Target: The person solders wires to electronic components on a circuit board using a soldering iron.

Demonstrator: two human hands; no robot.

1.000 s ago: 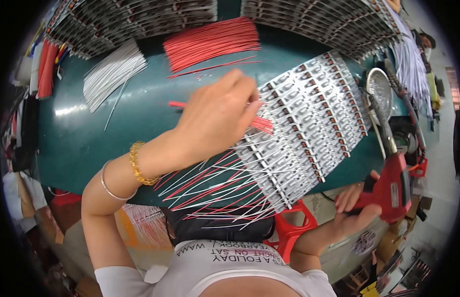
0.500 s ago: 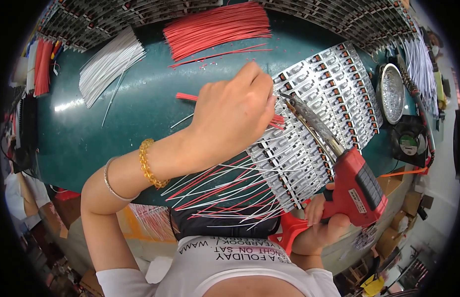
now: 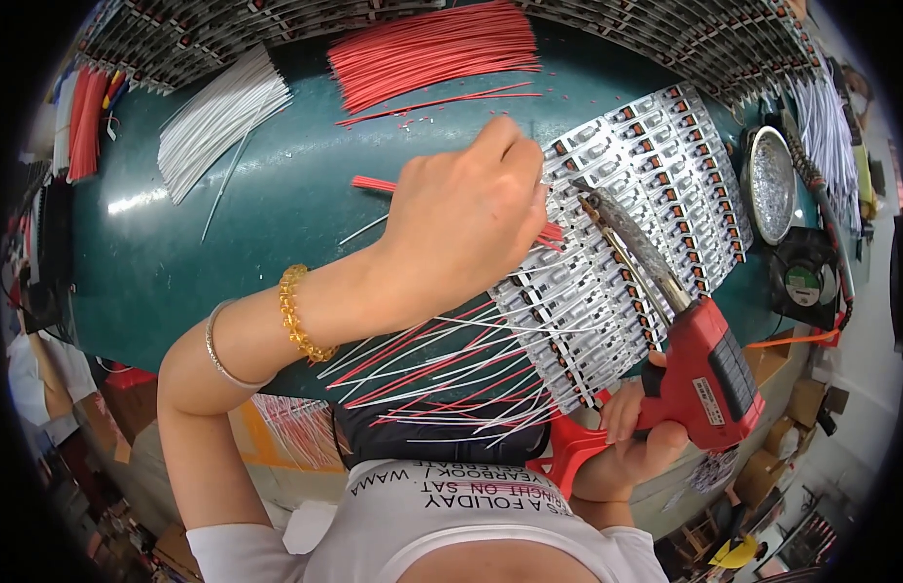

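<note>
My left hand is closed around a small bundle of red wires, whose ends stick out on both sides. Its fingertips rest over the far left edge of a panel of metal parts, hidden from view. A single white wire also shows beside the hand. My right hand grips the handle of a red soldering gun. The gun's dark tip points toward my left fingertips, a little apart from them. Red and white wires trail from the panel's near left edge.
At the back lie a pile of red wires and a stack of white wires. On the right stand a round metal dish and a black fan. More metal panels line the far edge of the green table.
The soldering gun's tip has shifted slightly right, away from my left fingertips. My left hand has moved a little to the right with the red wires.
</note>
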